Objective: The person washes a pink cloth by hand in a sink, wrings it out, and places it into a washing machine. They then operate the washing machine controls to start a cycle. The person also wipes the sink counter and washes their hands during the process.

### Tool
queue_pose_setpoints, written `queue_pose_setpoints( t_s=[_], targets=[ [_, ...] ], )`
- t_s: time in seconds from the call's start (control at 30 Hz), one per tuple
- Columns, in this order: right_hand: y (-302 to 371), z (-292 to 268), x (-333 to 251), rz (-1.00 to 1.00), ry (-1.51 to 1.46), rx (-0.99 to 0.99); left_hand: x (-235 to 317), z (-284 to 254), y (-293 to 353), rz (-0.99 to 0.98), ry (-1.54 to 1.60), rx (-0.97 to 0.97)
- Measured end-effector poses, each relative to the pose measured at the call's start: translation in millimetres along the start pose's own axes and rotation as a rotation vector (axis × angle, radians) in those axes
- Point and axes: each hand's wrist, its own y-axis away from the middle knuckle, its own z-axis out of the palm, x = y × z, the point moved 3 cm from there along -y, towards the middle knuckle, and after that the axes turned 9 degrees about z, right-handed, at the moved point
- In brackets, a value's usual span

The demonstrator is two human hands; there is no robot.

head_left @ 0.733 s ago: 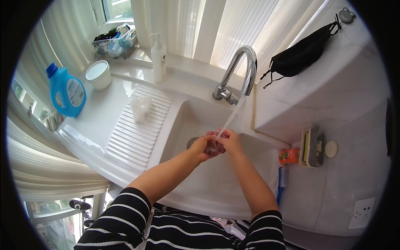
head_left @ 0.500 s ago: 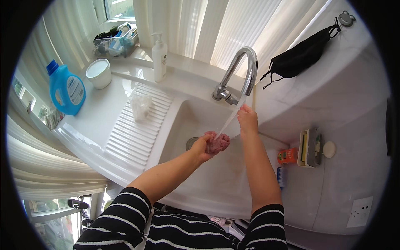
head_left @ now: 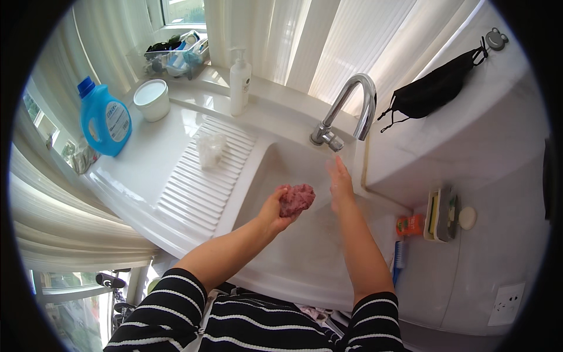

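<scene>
Home laundry corner, washboard sink (head_left: pixel 308 252), detergent bottle (head_left: pixel 105 124)

Well left of the left grip (head_left: pixel 275 213) stand a blue plastic bottle with a handle (head_left: pixel 107 120) and a round white tub (head_left: pixel 152 102). A tall white pump bottle (head_left: pixel 239 88) stands past that grip. Far right of it, a black cloth mask (head_left: pixel 435 89) hangs from a gray frog-shaped hook (head_left: pixel 496 40).

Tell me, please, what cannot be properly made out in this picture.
All in the head view:
Right hand: motion blur smears its fingers.
Left hand: the fingers under the crumpled pink cloth are hidden by it.
Pale pink items: mostly covered by the sink and striped shirt, so their kind is unclear.
Dark object: cut off by the fisheye's black rim.
</scene>
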Motion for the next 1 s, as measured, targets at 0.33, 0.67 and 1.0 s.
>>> queue_pose_setpoints(
  t_s=[0.33, 0.67, 1.0],
  targets=[
    [30.6, 31.4, 107.1, 0.201, -0.336, -0.408, -4.7, -17.1, 25.2, -0.215, -0.393, -0.132],
    [41.8, 38.2, 71.5, 0.025, -0.036, -0.576, 10.2, -12.6, 30.6, -0.484, -0.759, -0.467],
    [36.4, 44.0, 67.6, -0.08, 0.145, -0.523, -4.5, -16.4, 27.0, -0.432, -0.933, -0.454]
  ],
)
